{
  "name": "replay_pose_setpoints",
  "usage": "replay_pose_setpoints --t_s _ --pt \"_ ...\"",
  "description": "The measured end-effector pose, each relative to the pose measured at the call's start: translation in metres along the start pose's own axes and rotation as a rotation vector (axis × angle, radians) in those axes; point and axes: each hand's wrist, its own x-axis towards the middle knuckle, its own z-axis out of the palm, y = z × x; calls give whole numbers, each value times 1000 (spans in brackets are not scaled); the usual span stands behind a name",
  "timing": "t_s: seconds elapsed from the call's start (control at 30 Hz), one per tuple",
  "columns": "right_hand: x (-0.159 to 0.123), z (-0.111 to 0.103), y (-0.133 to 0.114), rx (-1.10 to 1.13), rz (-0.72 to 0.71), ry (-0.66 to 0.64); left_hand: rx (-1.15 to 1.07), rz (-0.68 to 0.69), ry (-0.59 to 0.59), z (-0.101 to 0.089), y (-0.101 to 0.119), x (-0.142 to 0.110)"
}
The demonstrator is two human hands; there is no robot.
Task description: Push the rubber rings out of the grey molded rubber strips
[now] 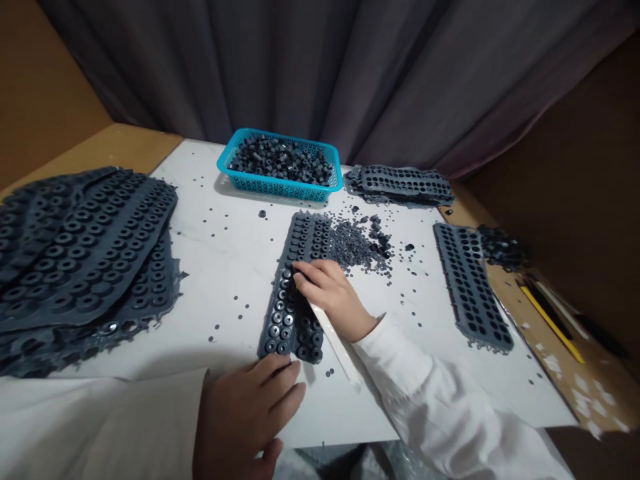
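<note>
A dark grey rubber sheet (280,300) with rows of raised ring-shaped bushings lies lengthwise on the white tabletop. My right hand (337,297) is closed around a slim white stick (336,343), over the middle of the sheet. The stick's back end points toward me; its working tip is hidden by my fingers or dark against the rubber. My left hand (255,407) lies at the sheet's near edge, fingers loosely stretched, thumb apart, fingertips by the last bushings. Right of the sheet's far half is a pile of tiny dark discs (355,243) with a few loose bushings (379,241).
A blue basket (280,187) full of dark bushings stands at the back. Stacked bushing sheets (100,247) fill the left. Perforated sheets lie at back right (405,183) and right (473,287). A yellow pencil-like stick (550,320) and white scraps (583,393) are at the right edge.
</note>
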Motion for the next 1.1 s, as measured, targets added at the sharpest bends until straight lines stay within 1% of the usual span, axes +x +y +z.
replay_pose_setpoints --t_s 0.07,0.13,0.2,0.27,0.33,0.4,0.47,0.53,0.67,0.87,1.03,1.1 --pt "0 -1 3 17 121 58 -2 1 0 0 0 0" --pt "0 -2 7 79 209 148 7 6 -9 -2 0 0" --pt "1 -3 8 191 257 245 20 14 -20 -3 0 1" --pt "1 -3 6 334 288 288 36 9 -23 -4 0 2" --pt "2 -2 2 457 288 243 44 -3 -31 -5 1 3" --pt "2 1 -1 519 246 158 38 -9 -32 -6 2 3" --pt "2 4 -2 519 200 90 28 -4 -25 -6 2 4" --pt "2 6 -2 495 180 55 29 -6 -26 -6 2 4" --pt "2 7 0 505 199 62 45 -9 -49 -4 2 3" --pt "0 7 1 546 222 82 65 -5 -26 -6 2 3" --pt "0 10 0 471 206 63 62 -17 -7 -10 4 5" --pt "1 9 0 403 166 55 53 -26 -16 -12 5 6"
